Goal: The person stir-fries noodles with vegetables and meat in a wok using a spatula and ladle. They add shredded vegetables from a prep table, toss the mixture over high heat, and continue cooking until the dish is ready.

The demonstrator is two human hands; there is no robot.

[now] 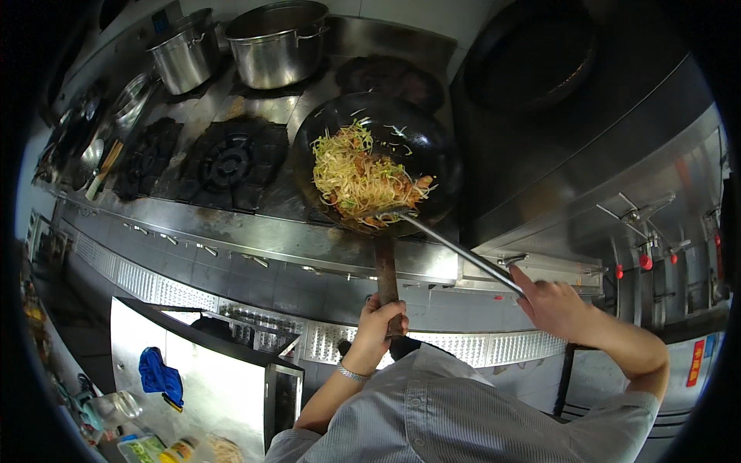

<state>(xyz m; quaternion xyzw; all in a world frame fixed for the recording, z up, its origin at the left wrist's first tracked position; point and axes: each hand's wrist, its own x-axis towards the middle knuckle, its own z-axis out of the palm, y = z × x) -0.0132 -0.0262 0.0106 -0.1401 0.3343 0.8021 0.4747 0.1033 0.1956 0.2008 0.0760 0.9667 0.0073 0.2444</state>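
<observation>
A black wok (428,168) is over the stove, with bean sprouts and reddish-brown pieces (359,173) heaped in its left and middle part. My left hand (382,324), a metal watch or bracelet at its wrist, is closed around the wok's long brown handle (386,266). In my right hand (550,304) is a long metal ladle or spatula (463,252), gripped near its end with the index finger stretched along it. The tool's head lies against the food at the wok's near edge, partly hidden by sprouts.
Two large steel pots (278,55) (185,58) stand at the back left. Left of the wok is a burner (231,162); farther left lie a strainer or ladle (92,156) and chopsticks (110,165). A large dark pan (529,55) is at the back right. A blue cloth (159,373) hangs on a cabinet (214,393).
</observation>
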